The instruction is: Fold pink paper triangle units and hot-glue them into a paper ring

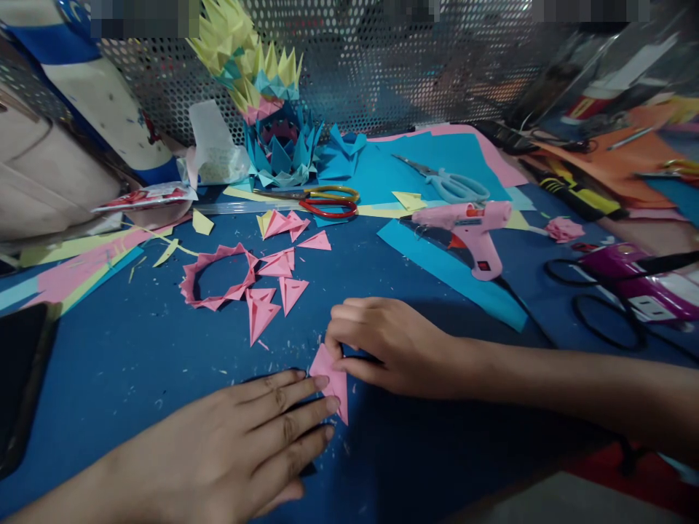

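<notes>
A small pink paper piece (330, 380) lies on the blue table top (131, 364) between my two hands. My left hand (245, 437) lies flat with its fingertips pressing the paper's left edge. My right hand (390, 343) pinches the paper's upper edge with thumb and curled fingers. Just beyond lie several folded pink paper triangles (278, 287) and a ring of joined pink triangles (215, 280).
A pink glue gun (470, 225) lies on a blue paper strip (453, 273) at the right. Red-and-yellow scissors (322, 201) and light-blue scissors (448, 182) lie further back. A blue and yellow folded-paper model (270, 116) stands against the mesh wall. A dark phone (19, 378) sits at the left edge.
</notes>
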Available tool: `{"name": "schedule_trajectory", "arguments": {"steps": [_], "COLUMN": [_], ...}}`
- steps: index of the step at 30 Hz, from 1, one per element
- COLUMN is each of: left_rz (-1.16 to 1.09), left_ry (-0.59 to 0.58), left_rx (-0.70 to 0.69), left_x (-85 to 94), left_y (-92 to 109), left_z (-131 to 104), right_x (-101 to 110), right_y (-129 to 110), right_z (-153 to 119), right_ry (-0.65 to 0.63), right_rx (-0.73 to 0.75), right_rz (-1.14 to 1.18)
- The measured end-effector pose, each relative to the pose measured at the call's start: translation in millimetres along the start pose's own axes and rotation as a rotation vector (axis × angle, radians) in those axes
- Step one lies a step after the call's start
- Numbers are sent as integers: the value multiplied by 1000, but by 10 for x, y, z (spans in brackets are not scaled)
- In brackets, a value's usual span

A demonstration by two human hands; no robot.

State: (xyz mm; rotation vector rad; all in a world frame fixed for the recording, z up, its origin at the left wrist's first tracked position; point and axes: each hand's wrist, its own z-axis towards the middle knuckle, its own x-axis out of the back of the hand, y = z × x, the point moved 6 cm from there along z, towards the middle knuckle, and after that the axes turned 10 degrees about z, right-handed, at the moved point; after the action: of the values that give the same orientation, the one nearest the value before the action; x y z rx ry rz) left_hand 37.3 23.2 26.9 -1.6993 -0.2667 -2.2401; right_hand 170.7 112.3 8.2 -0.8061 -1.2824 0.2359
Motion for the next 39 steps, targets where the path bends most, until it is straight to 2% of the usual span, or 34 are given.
{"name": "schedule_trajectory", "arguments": {"steps": [11,25,39], "left_rz": [-21,-3,13], "left_ry": [-7,-24,-15], "left_rx": [1,-5,-20], "left_x": [-20,-36,-11], "left_y": [4,12,13], "left_z": [-20,-21,-11], "right_x": [4,37,-42], "right_y": [-10,8,-57], "right_z": [43,52,82], "right_ry": [-47,-77,-101], "right_rx": [-77,-84,-80], "right_rz": [-2,105,-177]}}
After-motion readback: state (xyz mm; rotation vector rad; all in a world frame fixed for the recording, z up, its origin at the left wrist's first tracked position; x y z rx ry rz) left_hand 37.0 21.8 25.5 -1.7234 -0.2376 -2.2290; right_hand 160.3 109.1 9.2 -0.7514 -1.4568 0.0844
